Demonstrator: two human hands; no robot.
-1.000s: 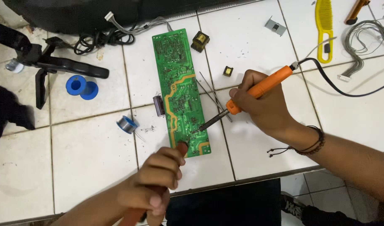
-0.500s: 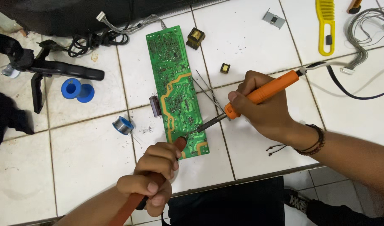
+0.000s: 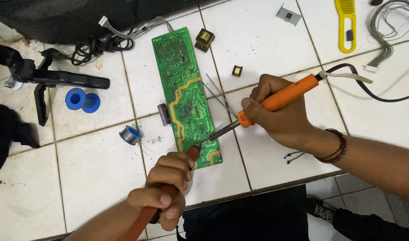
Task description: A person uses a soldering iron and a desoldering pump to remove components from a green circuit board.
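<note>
A long green circuit board (image 3: pixel 183 93) lies solder side up on the white tiled surface (image 3: pixel 93 178). My right hand (image 3: pixel 280 114) grips an orange soldering iron (image 3: pixel 282 98), its dark tip touching the board's near end. My left hand (image 3: pixel 166 187) holds a reddish-brown tube-shaped tool (image 3: pixel 168 194), whose tip rests on the board right beside the iron's tip. A dark component (image 3: pixel 163 114) sticks out under the board's left edge.
Blue spool (image 3: pixel 82 99) and small solder reel (image 3: pixel 130 135) lie left of the board. Black clamp tool (image 3: pixel 44 78) and cables (image 3: pixel 102 44) at far left. Two small transformers (image 3: pixel 204 39) (image 3: pixel 237 70), a yellow tool (image 3: pixel 346 24), grey wire bundle (image 3: pixel 387 31) at the back. Tile edge runs near me.
The view has shifted slightly. Both tool tips stay at the board's near end; my left hand has moved a little farther along the reddish-brown tool toward the board.
</note>
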